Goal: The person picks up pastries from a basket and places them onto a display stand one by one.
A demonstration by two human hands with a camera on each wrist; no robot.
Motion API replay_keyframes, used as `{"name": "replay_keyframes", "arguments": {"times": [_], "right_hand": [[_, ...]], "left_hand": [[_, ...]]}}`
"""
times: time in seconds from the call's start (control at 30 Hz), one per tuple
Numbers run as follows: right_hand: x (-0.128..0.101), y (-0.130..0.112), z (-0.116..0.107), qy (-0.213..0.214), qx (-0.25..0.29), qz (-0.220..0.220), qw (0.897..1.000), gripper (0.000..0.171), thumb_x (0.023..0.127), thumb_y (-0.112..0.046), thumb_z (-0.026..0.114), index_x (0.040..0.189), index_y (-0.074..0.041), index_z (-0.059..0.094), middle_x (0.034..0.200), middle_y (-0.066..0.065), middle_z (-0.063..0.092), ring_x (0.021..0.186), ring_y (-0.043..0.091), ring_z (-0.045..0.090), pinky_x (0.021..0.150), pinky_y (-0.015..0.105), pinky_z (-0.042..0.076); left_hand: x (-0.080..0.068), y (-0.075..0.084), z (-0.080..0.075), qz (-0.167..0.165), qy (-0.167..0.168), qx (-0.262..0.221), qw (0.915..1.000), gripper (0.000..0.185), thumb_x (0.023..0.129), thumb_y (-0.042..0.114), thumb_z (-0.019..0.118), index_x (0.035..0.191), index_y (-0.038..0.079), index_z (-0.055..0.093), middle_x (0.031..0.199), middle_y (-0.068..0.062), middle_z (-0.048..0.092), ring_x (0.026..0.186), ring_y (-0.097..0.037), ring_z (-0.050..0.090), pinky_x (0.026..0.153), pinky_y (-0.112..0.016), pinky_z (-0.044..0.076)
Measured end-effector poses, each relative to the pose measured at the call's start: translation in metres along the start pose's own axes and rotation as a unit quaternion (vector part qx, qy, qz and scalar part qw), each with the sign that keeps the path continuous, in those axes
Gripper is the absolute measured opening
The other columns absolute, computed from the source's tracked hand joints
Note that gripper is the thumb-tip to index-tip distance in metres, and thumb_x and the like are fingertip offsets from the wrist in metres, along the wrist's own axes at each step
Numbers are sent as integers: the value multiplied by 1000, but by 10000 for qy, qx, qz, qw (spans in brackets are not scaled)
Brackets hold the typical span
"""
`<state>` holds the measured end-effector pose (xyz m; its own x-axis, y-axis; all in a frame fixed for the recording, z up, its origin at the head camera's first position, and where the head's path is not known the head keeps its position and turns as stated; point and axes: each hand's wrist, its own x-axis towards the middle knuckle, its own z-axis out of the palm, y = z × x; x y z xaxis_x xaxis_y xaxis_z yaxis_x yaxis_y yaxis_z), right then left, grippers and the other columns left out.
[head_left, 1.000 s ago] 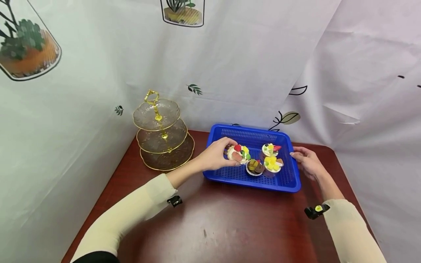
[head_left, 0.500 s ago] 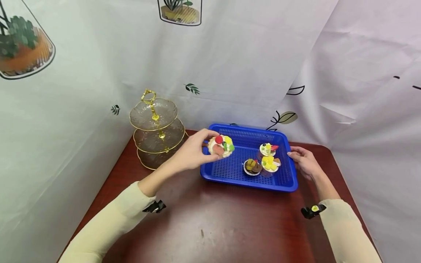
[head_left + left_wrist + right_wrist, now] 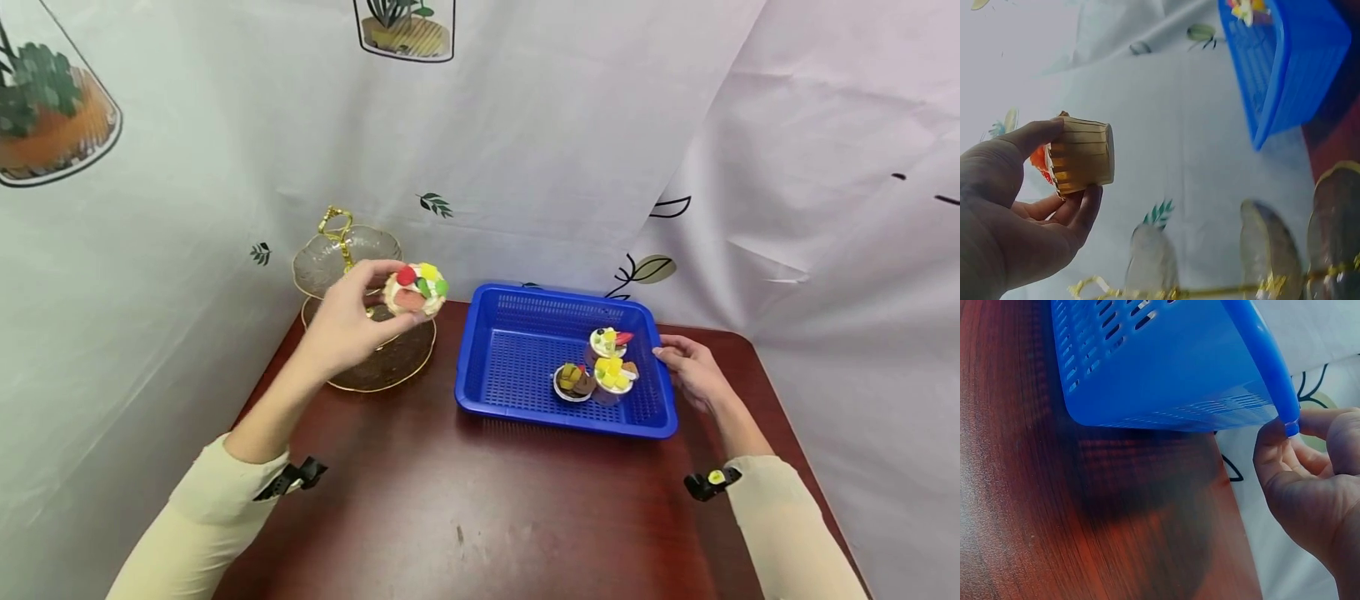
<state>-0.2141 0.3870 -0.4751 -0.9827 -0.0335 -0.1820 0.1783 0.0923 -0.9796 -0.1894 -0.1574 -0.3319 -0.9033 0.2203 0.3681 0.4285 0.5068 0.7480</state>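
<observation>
Cupcake point(image 3: 416, 288) pinched in left hand point(image 3: 347, 321), topping tilted rightward; right hand point(image 3: 693, 369) grips basket point(image 3: 517, 400).

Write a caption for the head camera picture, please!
Left hand lifts a fruit cupcake beside the glass stand.

Head view looks down over table point(image 3: 480, 517); wrist views sit close, looking up. All three share the blue basket point(image 3: 487, 398) point(image 3: 1285, 94) point(image 3: 1166, 381).

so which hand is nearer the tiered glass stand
Left. The left hand holds a cupcake right in front of the tiered glass stand; the right hand rests at the far edge of the blue basket.
</observation>
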Motion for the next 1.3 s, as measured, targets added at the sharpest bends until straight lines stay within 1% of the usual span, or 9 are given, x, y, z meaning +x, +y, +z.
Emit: {"name": "replay_keyframes", "arguments": {"times": [0.27,0.33,0.57,0.63,0.73,0.83,0.93,1.1,1.3], "right_hand": [[0,1,0,48,-170,34,9998,54,110,-13,57,153,13,34,98,-8,73,85,8,72,73,28,63],[-1,1,0,46,-128,43,9999,55,111,-12,56,154,13,32,98,-9,73,85,8,72,73,28,63],[0,1,0,63,127,83,9999,56,111,-8,54,156,14,30,97,-8,73,84,8,73,71,28,63],[-1,1,0,67,53,97,9999,56,111,-9,54,156,13,30,97,-9,73,84,8,72,72,27,63],[-2,0,2,96,-16,99,9999,56,111,-10,56,155,13,31,97,-9,73,84,8,72,72,27,63],[-3,-1,3,116,-92,37,9999,56,110,-12,57,154,13,32,97,-10,73,84,7,72,72,27,63],[-4,-2,4,131,-32,-14,9999,56,110,-12,58,153,14,33,96,-9,74,83,7,73,71,27,62],[-5,-2,4,121,111,-47,9999,55,109,-11,59,151,15,34,95,-9,74,83,7,72,71,26,62],[-5,-1,3,88,178,-49,9998,55,109,-11,59,150,15,34,95,-8,74,83,8,73,71,27,62]], "left_hand": [[-5,-3,-39,-406,324,422,9978,67,86,18,90,144,8,59,134,-9,64,120,-26,66,99,-23,53],[-6,-5,-49,-528,359,546,9965,66,87,20,90,144,7,58,135,-11,63,120,-29,66,100,-25,53],[-7,-11,-82,-1092,338,867,9897,72,91,32,85,150,5,53,141,-21,59,124,-42,65,106,-52,51],[-5,-14,-90,-1249,282,914,9875,74,92,35,84,151,6,52,143,-22,59,127,-44,63,106,-54,50],[-3,-19,-98,-1395,173,1043,9846,74,93,40,83,152,7,52,146,-22,59,128,-46,63,100,-34,55],[-1,-25,-101,-1453,68,1119,9830,73,93,44,82,150,8,53,148,-21,58,127,-44,64,83,-10,47],[1,-30,-101,-1485,-20,1126,9825,73,94,44,81,150,6,54,148,-21,58,126,-42,65,75,-4,40],[4,-36,-100,-1565,-76,1191,9804,75,94,46,80,150,4,53,149,-22,56,128,-42,63,79,-11,42],[9,-44,-99,-1704,-95,1296,9768,76,95,45,79,151,1,51,148,-27,56,131,-44,60,97,-47,50]]}}
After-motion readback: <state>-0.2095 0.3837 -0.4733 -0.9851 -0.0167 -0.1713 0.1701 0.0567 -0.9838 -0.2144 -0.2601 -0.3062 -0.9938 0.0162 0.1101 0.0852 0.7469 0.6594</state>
